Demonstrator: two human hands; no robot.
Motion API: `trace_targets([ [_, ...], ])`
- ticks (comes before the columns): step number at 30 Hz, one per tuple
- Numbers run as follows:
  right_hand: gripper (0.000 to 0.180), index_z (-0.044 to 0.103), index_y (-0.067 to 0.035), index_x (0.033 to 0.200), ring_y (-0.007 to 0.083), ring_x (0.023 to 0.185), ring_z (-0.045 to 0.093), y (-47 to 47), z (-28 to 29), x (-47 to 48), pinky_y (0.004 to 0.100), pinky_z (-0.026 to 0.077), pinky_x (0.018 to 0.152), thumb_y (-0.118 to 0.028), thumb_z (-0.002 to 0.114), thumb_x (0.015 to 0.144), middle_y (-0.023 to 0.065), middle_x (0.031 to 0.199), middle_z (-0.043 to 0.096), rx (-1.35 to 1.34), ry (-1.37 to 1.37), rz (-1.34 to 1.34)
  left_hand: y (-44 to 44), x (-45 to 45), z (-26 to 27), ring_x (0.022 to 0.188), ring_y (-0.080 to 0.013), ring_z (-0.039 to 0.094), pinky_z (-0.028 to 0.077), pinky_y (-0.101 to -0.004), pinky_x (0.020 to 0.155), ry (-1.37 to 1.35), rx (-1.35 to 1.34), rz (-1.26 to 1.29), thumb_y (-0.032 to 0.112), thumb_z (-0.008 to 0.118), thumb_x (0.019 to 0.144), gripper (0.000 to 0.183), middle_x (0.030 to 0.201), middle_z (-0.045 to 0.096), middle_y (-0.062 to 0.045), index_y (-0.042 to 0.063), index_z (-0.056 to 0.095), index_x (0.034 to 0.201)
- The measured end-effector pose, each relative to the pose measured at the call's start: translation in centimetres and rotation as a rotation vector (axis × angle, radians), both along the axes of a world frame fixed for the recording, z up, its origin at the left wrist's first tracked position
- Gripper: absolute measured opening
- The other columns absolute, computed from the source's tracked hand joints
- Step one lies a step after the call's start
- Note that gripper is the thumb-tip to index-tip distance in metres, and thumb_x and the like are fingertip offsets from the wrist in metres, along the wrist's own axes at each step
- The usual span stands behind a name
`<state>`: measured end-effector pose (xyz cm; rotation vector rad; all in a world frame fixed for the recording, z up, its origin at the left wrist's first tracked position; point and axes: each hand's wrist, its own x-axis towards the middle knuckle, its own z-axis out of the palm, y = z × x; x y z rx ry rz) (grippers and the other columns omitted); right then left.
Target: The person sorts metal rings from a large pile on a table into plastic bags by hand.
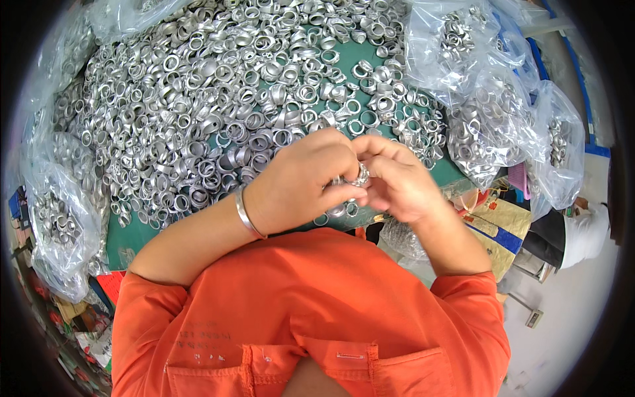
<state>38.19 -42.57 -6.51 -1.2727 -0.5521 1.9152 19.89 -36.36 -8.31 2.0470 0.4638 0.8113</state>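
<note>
Before my chest, my left hand (pixel 310 176), with a silver-coloured bangle (pixel 246 216) on its wrist, is curled around a few silver-grey metal rings. One patterned ring (pixel 362 175) shows between its fingertips and those of my right hand (pixel 402 183). The right thumb and fingers close on that ring from the other side; my fingers partly hide it. Under and beyond both hands, a broad heap of similar metal rings (pixel 198 99) covers much of the green tabletop (pixel 351 52). A few loose rings (pixel 351 208) lie just below my hands near the table's front edge.
Clear plastic bags of rings stand along the right (pixel 483 119) and left (pixel 64 223) sides. Below the right edge are a pink plastic item (pixel 519 179) and a yellowish printed sack (pixel 501 226). Another person (pixel 570 235) is at the far right.
</note>
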Motion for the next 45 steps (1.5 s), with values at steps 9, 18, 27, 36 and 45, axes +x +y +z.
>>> trace_targets([
  [9,0.031,0.055,-0.002,0.106,0.0175,0.065,0.061,-0.7,-1.8,-1.4,0.0285,0.051,0.044,-0.029,0.047,0.094,0.0099,0.085,0.061,0.029,0.519,-0.248,-0.2,-0.6,0.3,0.077,-0.0213,0.061,0.049,-0.0294,0.064,-0.028,0.126,-0.022,0.006,0.076,0.069,0.022,0.088,0.062,-0.006,0.004,0.066,0.088],
  [18,0.025,0.067,-0.004,0.092,0.0319,0.080,0.061,0.3,0.4,3.1,0.0388,0.050,0.069,-0.017,0.071,0.071,0.0131,0.084,0.062,0.579,-1.676,0.623,0.9,-2.5,1.5,0.074,-0.0173,0.059,0.046,-0.0259,0.066,-0.014,-0.006,0.238,0.000,0.070,0.075,0.011,0.082,0.063,-0.007,0.004,0.066,0.084],
  [27,0.026,0.058,0.002,0.105,0.0119,0.067,0.058,1.3,-0.1,5.9,0.0199,0.045,0.045,-0.006,0.065,0.081,0.0072,0.084,0.062,0.374,-0.225,-0.036,2.6,-7.0,0.2,0.076,-0.0112,0.059,0.046,-0.0237,0.069,-0.049,-0.178,0.636,0.002,0.069,0.078,0.007,0.083,0.065,-0.005,0.001,0.067,0.084],
  [36,0.038,0.049,0.000,0.117,0.0205,0.074,0.054,4.7,-2.6,1.1,0.0246,0.047,0.044,-0.012,0.060,0.083,0.0131,0.091,0.053,0.402,0.597,-0.078,2.2,-9.1,-0.2,0.073,-0.0095,0.056,0.044,-0.0219,0.068,-0.092,-0.242,0.680,0.002,0.069,0.078,0.008,0.079,0.063,-0.003,0.001,0.066,0.085],
  [45,0.024,0.057,-0.002,0.092,0.0206,0.071,0.058,10.9,-3.2,-1.7,0.0271,0.041,0.042,-0.025,0.054,0.085,0.0116,0.082,0.059,0.320,0.404,0.008,1.6,-11.0,-0.2,0.078,-0.0097,0.056,0.044,-0.0224,0.072,-0.066,-0.294,0.716,0.000,0.065,0.080,0.006,0.083,0.063,-0.003,0.000,0.065,0.085],
])
